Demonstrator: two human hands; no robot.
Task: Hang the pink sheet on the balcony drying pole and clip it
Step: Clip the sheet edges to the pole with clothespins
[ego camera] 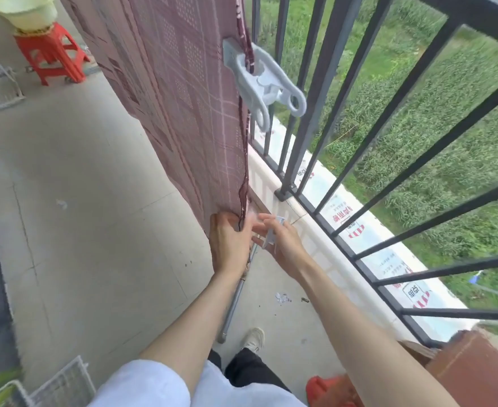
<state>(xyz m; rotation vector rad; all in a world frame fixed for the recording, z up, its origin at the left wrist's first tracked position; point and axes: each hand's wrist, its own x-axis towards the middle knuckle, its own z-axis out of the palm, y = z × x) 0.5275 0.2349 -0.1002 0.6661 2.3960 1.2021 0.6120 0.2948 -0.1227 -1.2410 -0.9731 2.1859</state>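
The person wears a white short-sleeved top (154, 386), its loose, soft fabric ending above the elbows so that both forearms are bare down to the left hand (230, 242) and the right hand (283, 245). Below are black trousers (250, 368) and a pale, off-white low shoe (253, 339) with a rounded toe. No rings, watch or bracelets show on either wrist.

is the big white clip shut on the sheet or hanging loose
Shut on it: the white clip pinches the pink sheet at its edge, handles sticking outward.
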